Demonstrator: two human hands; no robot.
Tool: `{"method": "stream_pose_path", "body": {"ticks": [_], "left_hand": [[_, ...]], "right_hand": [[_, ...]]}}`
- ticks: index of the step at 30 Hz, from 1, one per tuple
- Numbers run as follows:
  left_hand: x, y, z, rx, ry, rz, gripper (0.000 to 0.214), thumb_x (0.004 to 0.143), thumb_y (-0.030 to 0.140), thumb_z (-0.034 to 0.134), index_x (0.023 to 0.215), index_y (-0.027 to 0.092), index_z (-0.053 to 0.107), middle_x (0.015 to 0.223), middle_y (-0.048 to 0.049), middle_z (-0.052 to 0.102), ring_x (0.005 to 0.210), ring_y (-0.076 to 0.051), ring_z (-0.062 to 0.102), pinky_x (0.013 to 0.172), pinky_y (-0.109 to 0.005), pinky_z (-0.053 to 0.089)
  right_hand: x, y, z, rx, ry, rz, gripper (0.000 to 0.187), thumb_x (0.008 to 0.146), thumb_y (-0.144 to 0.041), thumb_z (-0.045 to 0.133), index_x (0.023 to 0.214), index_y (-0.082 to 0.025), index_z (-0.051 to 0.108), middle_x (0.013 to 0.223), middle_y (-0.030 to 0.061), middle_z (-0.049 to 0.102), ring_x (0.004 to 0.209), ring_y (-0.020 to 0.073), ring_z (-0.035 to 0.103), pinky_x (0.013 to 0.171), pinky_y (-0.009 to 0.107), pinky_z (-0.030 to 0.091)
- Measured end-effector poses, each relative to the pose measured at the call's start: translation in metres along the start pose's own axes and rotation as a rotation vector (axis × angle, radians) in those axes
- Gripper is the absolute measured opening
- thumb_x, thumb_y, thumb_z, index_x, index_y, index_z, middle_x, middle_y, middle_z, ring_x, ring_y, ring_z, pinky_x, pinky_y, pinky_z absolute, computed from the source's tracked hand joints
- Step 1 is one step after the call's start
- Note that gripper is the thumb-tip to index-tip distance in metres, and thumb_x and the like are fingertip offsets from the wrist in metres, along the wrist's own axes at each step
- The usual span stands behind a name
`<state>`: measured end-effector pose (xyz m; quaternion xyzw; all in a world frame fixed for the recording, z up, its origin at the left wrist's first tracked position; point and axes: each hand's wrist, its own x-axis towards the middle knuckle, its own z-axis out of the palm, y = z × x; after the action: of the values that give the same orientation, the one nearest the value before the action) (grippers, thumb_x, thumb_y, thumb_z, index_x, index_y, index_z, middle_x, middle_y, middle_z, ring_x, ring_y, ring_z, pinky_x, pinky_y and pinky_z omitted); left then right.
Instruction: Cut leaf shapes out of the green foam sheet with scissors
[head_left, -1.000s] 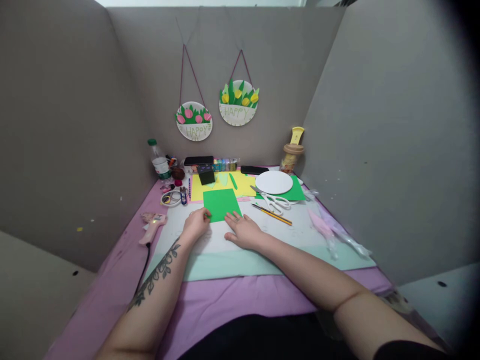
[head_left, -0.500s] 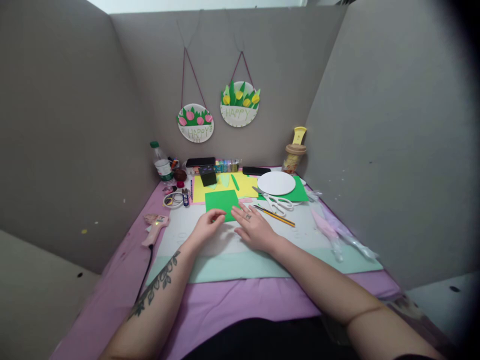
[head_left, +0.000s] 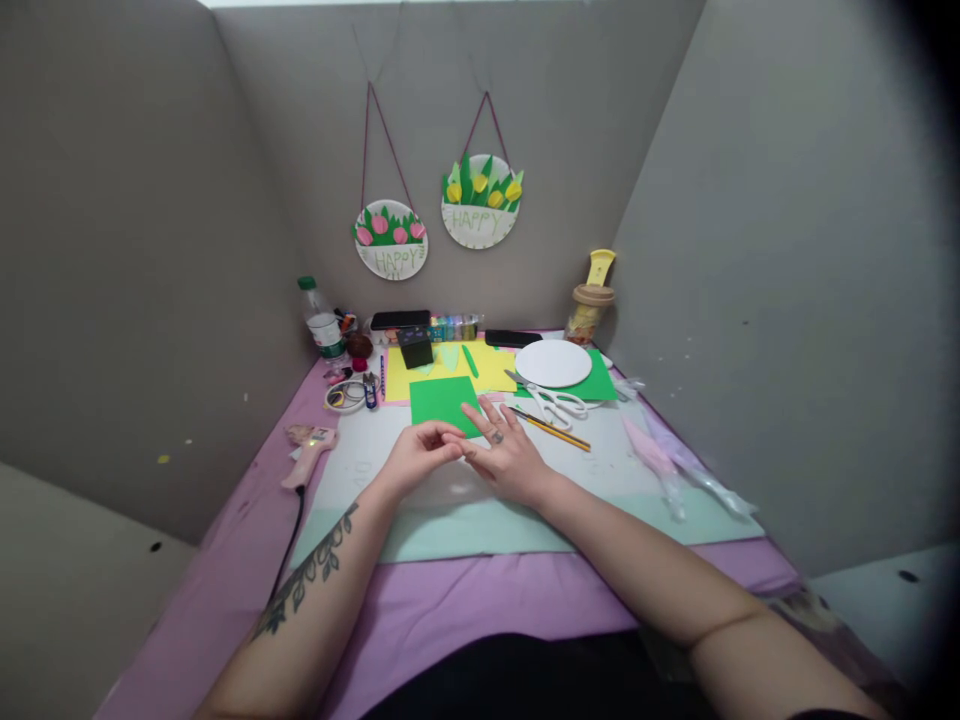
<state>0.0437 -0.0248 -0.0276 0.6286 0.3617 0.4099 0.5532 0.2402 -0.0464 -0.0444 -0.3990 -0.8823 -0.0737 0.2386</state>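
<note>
- Green paper sheet (head_left: 441, 402), plain and four-sided, with straight edges and a matte, even surface; it lies in the middle of the work surface, just in front of the hands.
- Left hand (head_left: 421, 458): fingers curled together at the sheet's near edge, fingertips meeting the right hand; whether they pinch the paper cannot be told.
- Right hand (head_left: 508, 458): fingers spread and extended, their tips over the sheet's near right corner; nothing is seen clasped in it.
- Yellow sheet (head_left: 491, 372), smooth, lies behind the green one; it bears a slender dark-green cutout (head_left: 470, 361) and a black, square-edged box (head_left: 415, 349).
- White disc (head_left: 553, 362), flat and smooth, overlaps a second green sheet (head_left: 602, 382) to the right.
- Scissors (head_left: 559, 408) with white looped handles and grey blades lie beside the disc, near a slim yellow-and-dark stick (head_left: 559, 434).
- Pale mat (head_left: 480, 530), mint along its near edge, rests on creased purple cloth (head_left: 457, 600).
- Pink glue gun (head_left: 309, 458), dark-corded, lies to the left; crinkled clear plastic packaging (head_left: 694, 480) lies to the right.
- Two round hangings (head_left: 391, 240) with paper tulips hang by cords on the grey back panel (head_left: 315, 130).
</note>
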Motion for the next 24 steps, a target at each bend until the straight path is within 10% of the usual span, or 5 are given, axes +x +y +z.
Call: {"method": "stream_pose_path", "body": {"ticks": [8, 24], "left_hand": [[0.002, 0.006, -0.007, 0.151, -0.029, 0.020, 0.034, 0.078, 0.045, 0.063, 0.092, 0.015, 0.065, 0.076, -0.0032, 0.065, 0.067, -0.013, 0.057, 0.063, -0.024, 0.045], [0.001, 0.011, -0.011, 0.451, -0.319, 0.354, 0.020, 0.088, 0.030, 0.055, 0.082, 0.016, 0.068, 0.082, -0.0057, 0.064, 0.082, -0.015, 0.058, 0.074, -0.026, 0.044]], "right_hand": [[-0.003, 0.009, 0.004, 0.238, 0.144, -0.058, 0.035, 0.090, -0.024, 0.046, 0.120, -0.030, 0.063, 0.121, 0.0107, 0.052, 0.119, 0.0235, 0.044, 0.101, 0.046, 0.037], [-0.002, 0.008, 0.000, 0.368, 0.364, -0.329, 0.031, 0.085, -0.012, 0.050, 0.102, -0.029, 0.069, 0.105, 0.0078, 0.051, 0.104, 0.0210, 0.050, 0.089, 0.042, 0.047]]}}
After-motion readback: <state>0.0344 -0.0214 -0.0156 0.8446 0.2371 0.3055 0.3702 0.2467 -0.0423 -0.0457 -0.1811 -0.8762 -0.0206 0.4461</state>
